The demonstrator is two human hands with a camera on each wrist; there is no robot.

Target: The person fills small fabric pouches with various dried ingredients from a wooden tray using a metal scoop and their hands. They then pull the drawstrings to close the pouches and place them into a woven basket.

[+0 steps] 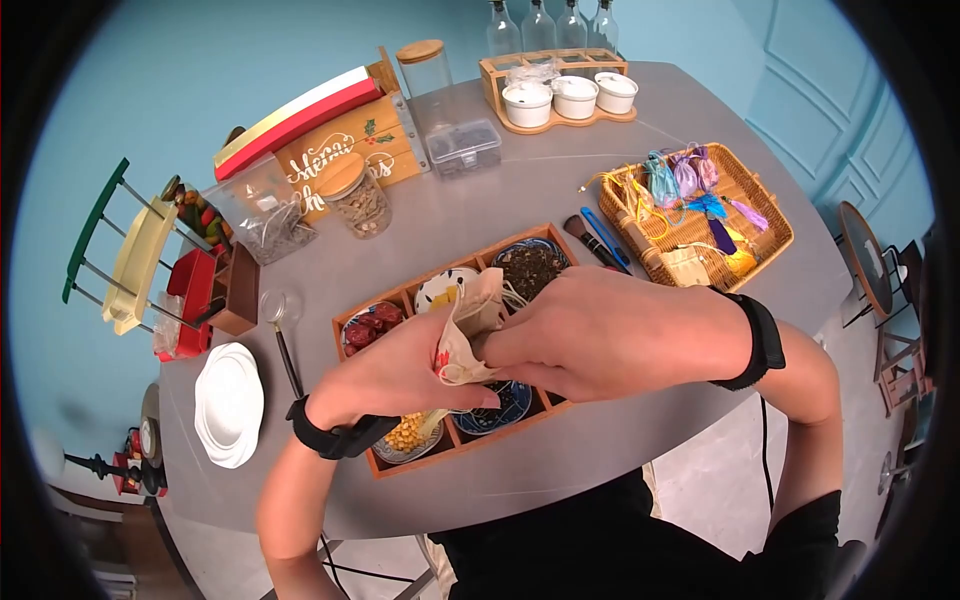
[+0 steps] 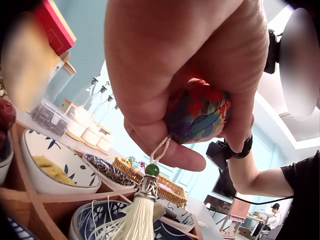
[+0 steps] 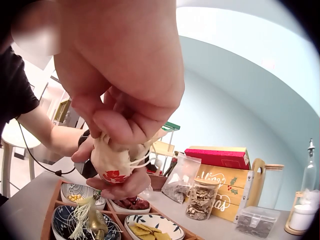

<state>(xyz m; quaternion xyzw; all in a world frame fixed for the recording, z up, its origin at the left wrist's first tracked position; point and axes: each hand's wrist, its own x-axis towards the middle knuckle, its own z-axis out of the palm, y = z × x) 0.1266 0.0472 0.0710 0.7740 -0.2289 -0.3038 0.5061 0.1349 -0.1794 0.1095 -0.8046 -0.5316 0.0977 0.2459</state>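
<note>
Over a divided wooden tray (image 1: 460,443), my left hand (image 1: 395,360) grips a small cream drawstring pouch (image 1: 475,320) printed with flowers. The left wrist view shows the pouch's red and blue print within the curled fingers. A cream tassel (image 2: 137,215) with a green bead (image 2: 152,170) hangs below it. My right hand (image 1: 590,330) has its fingers curled at the pouch's mouth, pinching there; the fingertips are partly hidden in the cloth. Bowls in the tray hold red dates (image 1: 370,325), yellow slices (image 3: 150,232), dark dried herbs (image 1: 532,265) and yellow kernels (image 1: 408,433).
Right of the tray lie a brush (image 1: 590,243), a blue pen (image 1: 605,235) and a wicker basket (image 1: 785,240) of tassels and pouches. White dishes (image 1: 230,405) stand at the left. Behind are a lidded jar (image 1: 360,208), a plastic box (image 1: 463,150) and white pots (image 1: 575,97).
</note>
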